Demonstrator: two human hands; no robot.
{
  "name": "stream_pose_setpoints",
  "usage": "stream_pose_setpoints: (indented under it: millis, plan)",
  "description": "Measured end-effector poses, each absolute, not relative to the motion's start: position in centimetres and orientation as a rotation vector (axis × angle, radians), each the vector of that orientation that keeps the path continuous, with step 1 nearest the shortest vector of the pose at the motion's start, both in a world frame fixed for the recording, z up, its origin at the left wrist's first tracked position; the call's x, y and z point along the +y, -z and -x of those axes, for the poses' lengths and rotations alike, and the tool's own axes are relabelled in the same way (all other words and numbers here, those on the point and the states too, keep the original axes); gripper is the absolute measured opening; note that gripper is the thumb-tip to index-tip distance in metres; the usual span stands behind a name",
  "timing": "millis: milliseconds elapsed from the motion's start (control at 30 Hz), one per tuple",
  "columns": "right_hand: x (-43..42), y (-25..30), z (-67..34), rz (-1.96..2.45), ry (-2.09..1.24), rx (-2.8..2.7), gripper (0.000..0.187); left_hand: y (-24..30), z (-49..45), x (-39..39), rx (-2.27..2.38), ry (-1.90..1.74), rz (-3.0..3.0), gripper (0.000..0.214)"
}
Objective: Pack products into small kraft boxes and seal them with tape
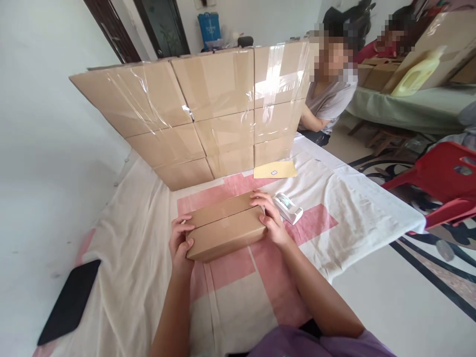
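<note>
Between my two hands is a brown cardboard box (226, 232), its top flaps meeting along a seam. My left hand (181, 241) grips the left end, thumb on the near flap and fingers over the far side. At the other end my right hand (269, 218) is closed round the box the same way. Just right of that hand lies a white tape dispenser-like device (288, 208) on the cloth; its exact kind is unclear. Beyond the box a yellow envelope (275, 170) lies flat.
A wall of taped cardboard boxes (223, 114) stands across the table's far side. The cloth (137, 277) is creased, with a black flat object (70, 302) at left. A person (327, 94) sits behind the boxes; a red chair (442, 183) stands at right.
</note>
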State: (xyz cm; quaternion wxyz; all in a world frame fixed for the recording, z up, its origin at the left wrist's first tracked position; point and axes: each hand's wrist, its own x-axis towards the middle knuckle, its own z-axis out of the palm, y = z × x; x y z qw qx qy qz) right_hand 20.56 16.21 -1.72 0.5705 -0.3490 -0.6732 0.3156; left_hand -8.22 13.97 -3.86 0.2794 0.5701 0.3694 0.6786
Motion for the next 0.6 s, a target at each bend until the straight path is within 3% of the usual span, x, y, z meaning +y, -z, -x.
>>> stream_pose_setpoints:
  millis: [67,333,433,600]
  plan:
    - [16.4,1.7,-20.6,0.746,-0.679,-1.598,0.028,4.0,8.4,14.1,0.999,-1.802,-1.581,0.016]
    - [16.4,1.8,-20.3,0.697,-0.625,-1.57,0.029,2.4,10.0,13.4,1.159,-1.669,-1.87,0.009]
    - [16.2,1.7,-20.4,0.715,-0.632,-1.568,0.03,-0.9,10.0,12.2,1.369,-1.376,-2.297,0.016]
    - [16.2,1.6,-20.6,0.736,-0.684,-1.536,0.029,-5.2,4.9,10.0,1.498,-0.657,-2.801,0.047]
